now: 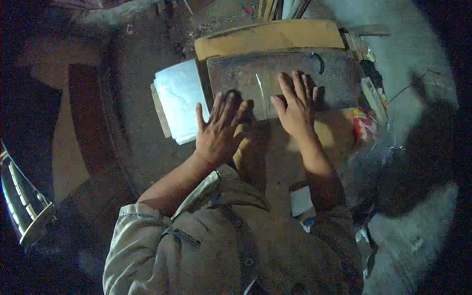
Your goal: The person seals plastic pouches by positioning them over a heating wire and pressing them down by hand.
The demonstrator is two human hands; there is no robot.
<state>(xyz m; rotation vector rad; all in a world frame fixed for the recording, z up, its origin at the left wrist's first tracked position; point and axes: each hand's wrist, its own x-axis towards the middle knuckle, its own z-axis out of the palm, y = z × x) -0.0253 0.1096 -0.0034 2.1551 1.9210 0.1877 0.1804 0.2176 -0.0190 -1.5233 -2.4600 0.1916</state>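
My left hand (216,130) is spread with its fingers stretched out over the near left edge of a dark, worn board (236,71). A stack of pale, shiny sheets (179,101) lies just left of that hand. Flat on the board's near right part rests my right hand (296,108), palm down and fingers apart. Between the hands a thin bright streak (260,86) shows on the surface; I cannot tell whether it is a clear film's edge. A small dark curved piece (318,64) lies beyond my right fingers.
A yellowish raised block (270,37) runs along the board's far side. Right of the board are a red and white packet (363,125) and crumpled clear plastic (383,147). A small white box (301,200) sits near my right forearm. Wooden sticks (282,9) stand at the back.
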